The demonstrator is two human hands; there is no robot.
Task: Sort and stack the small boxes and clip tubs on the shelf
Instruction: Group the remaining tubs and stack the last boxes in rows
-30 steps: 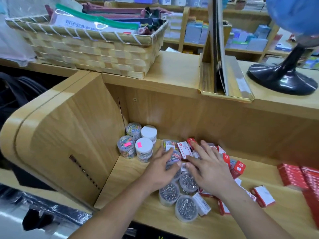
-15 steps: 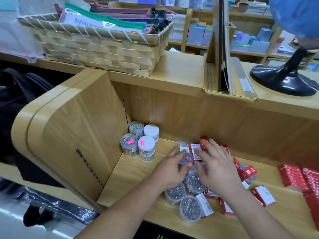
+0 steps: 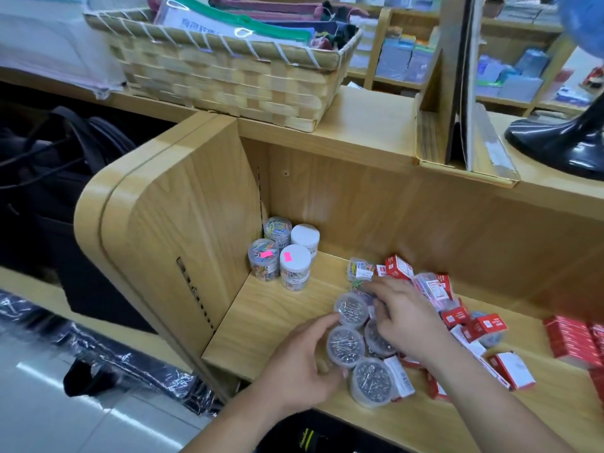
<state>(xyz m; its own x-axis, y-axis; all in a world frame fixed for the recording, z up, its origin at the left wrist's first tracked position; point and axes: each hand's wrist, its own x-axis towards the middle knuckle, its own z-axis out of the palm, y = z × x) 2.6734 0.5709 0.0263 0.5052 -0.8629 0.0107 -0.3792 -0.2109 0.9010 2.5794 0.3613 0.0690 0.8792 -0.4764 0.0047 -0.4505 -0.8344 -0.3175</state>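
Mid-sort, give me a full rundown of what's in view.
tall clip tubs: four, two clear, two white-lidded, shelf's back-left corner
low clear tubs: at least four, silver contents, shelf front, under the hands
small boxes: many, red and white, loose heap right of the tubs
red box stacks: count unclear, far right of shelf
shelf: one, light wood
woven basket: one, tan, countertop above
globe stand: one, black, countertop right
left hand: grips one low clear tub
right hand: rests on the heap, grip unclear

Stationery shop: wooden display shelf (image 3: 277,322) with price-stickered clip tubs (image 3: 264,260), small red boxes (image 3: 568,341), stocked shelves (image 3: 510,80) behind.
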